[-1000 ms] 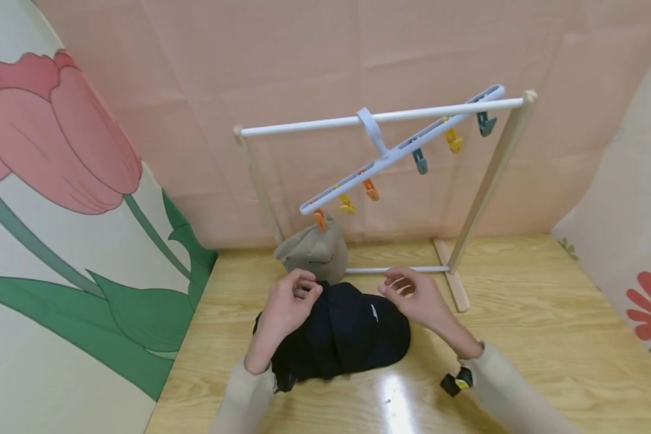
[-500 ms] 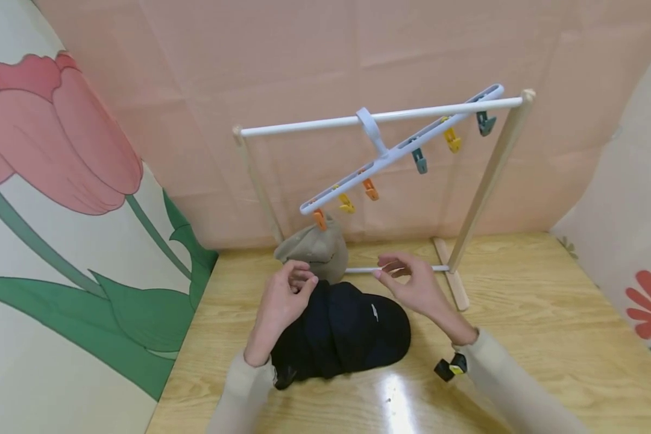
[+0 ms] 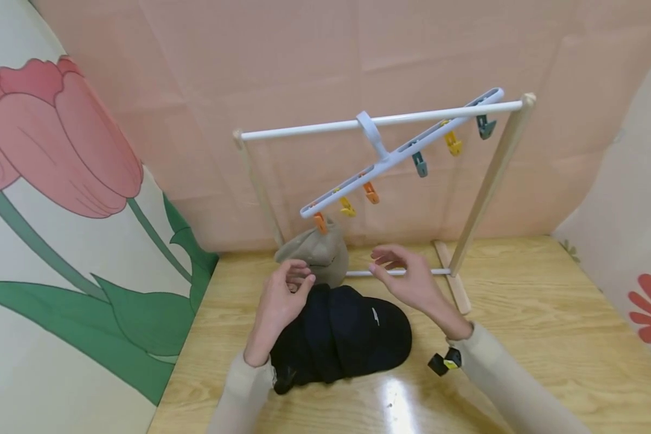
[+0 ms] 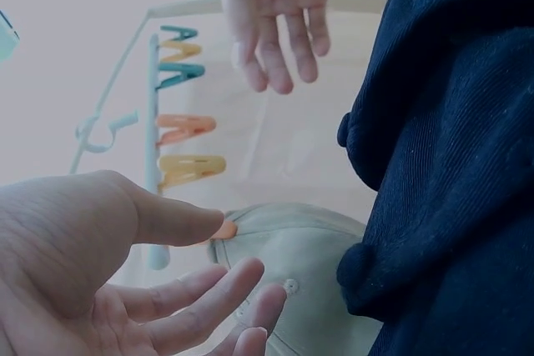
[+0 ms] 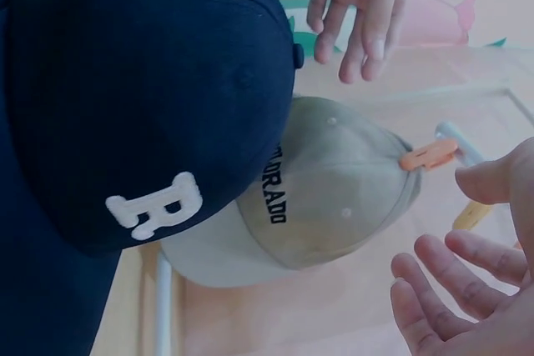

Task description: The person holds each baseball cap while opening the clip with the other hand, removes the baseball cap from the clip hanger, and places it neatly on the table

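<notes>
My left hand (image 3: 282, 301) hovers with relaxed fingers over the left part of a stack of dark caps (image 3: 352, 337) on the table. Off the stack's right side, my right hand (image 3: 415, 283) is held up with loosely bent fingers, gripping nothing. The top navy cap (image 5: 150, 81) bears a white letter R in the right wrist view. Behind it, a beige cap (image 3: 333, 262) with dark lettering hangs from an orange clip (image 3: 320, 223). That clip is at the near left end of a pale hanger (image 3: 396, 158), which also carries yellow, orange and dark green clips.
The hanger hooks over the white top rail (image 3: 304, 127) of a rack with wooden posts (image 3: 485, 193). A lower white bar (image 3: 423, 272) runs behind my right hand. A flower-painted wall (image 3: 59, 150) closes the left side, and pink cloth (image 3: 282, 60) covers the back.
My right hand has risen and shifted a little left, away from the cap's brim. My left hand has drawn slightly up and left. The caps and hanger stay in place.
</notes>
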Tool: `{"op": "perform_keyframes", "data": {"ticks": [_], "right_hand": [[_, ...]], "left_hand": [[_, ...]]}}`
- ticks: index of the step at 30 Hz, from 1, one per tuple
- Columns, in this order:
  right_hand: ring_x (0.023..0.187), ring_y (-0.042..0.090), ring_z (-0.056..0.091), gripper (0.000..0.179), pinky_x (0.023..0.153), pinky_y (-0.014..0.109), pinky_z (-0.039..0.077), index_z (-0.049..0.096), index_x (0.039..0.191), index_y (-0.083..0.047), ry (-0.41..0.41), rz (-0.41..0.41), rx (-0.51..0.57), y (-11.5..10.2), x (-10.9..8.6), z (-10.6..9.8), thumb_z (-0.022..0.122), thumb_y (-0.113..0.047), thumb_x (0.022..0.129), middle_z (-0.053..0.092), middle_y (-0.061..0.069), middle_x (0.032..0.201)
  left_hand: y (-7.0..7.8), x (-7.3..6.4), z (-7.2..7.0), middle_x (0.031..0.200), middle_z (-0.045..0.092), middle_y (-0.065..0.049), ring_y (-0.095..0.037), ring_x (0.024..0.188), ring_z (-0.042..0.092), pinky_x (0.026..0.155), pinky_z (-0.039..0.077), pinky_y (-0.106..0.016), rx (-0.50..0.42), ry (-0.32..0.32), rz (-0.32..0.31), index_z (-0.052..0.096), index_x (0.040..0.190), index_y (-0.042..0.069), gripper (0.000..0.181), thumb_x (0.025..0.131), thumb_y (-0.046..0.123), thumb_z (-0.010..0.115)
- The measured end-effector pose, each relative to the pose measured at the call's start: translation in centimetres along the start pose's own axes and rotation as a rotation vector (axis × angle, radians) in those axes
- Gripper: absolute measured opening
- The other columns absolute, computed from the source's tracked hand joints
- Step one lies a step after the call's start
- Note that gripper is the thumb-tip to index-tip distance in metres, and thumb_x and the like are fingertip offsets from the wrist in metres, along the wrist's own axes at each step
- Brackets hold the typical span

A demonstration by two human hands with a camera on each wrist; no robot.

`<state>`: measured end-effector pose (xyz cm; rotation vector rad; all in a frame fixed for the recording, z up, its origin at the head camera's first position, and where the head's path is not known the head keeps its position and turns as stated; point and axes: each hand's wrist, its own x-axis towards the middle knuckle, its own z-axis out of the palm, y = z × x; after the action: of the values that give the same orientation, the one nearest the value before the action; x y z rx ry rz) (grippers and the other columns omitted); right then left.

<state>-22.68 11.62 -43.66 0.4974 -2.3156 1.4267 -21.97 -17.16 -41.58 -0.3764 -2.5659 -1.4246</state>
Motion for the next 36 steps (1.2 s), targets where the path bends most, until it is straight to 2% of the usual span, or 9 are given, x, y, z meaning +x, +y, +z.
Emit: {"op": "perform_keyframes", "data": {"ticks": [2,8,17,25,31,36], "right_hand": [[0.098,0.025,0.076,0.030,0.087,0.051,0.063,0.075,0.124,-0.006,0.002,-0.017,0.009,-0.4,0.3,0.1,0.082,-0.013,0.095,0.079,0.011,0.110],[0.100,0.024,0.075,0.032,0.087,0.047,0.063,0.075,0.125,-0.005,0.018,-0.037,0.034,-1.1,1.3,0.5,0.082,-0.012,0.095,0.079,0.010,0.113],[0.103,0.026,0.076,0.034,0.091,0.045,0.061,0.075,0.128,-0.007,0.014,-0.035,0.028,-2.3,2.3,0.9,0.082,-0.016,0.096,0.079,0.012,0.116],[0.108,0.028,0.075,0.037,0.096,0.053,0.060,0.074,0.130,-0.008,0.009,-0.047,0.013,-2.7,2.8,1.1,0.082,-0.017,0.095,0.078,0.011,0.123],[0.118,0.032,0.072,0.043,0.101,0.054,0.058,0.072,0.135,-0.008,-0.006,-0.095,-0.006,-3.4,3.8,1.7,0.082,-0.020,0.096,0.076,0.013,0.130],[0.124,0.032,0.071,0.048,0.104,0.052,0.057,0.069,0.140,-0.008,-0.035,-0.115,-0.011,-3.6,4.4,2.6,0.082,-0.020,0.096,0.072,0.012,0.139]], "left_hand": [[0.0,0.1,-0.1,0.114,0.078,-0.008,-0.024,0.096,0.077,0.083,0.059,-0.038,0.005,0.011,0.001,0.070,0.123,0.006,0.027,0.099,0.017,0.077],[0.2,0.5,-0.3,0.119,0.077,-0.012,-0.027,0.098,0.077,0.082,0.057,-0.035,0.024,0.042,0.023,0.070,0.125,0.003,0.031,0.098,0.015,0.078],[0.4,1.0,-0.3,0.125,0.074,-0.015,-0.039,0.108,0.073,0.091,0.058,-0.056,0.033,0.077,0.030,0.070,0.126,0.004,0.033,0.096,0.015,0.079],[0.2,1.1,-0.2,0.132,0.071,-0.015,-0.039,0.115,0.070,0.096,0.057,-0.057,0.045,0.096,0.040,0.067,0.131,0.004,0.041,0.095,0.016,0.081],[-0.1,2.1,-0.3,0.132,0.067,-0.020,-0.044,0.120,0.064,0.100,0.053,-0.062,0.017,0.119,0.098,0.064,0.133,0.001,0.044,0.094,0.013,0.081],[-0.5,2.8,-0.4,0.130,0.066,-0.023,-0.045,0.119,0.062,0.102,0.051,-0.062,0.040,0.147,0.163,0.063,0.134,-0.002,0.048,0.092,0.010,0.082]]}}
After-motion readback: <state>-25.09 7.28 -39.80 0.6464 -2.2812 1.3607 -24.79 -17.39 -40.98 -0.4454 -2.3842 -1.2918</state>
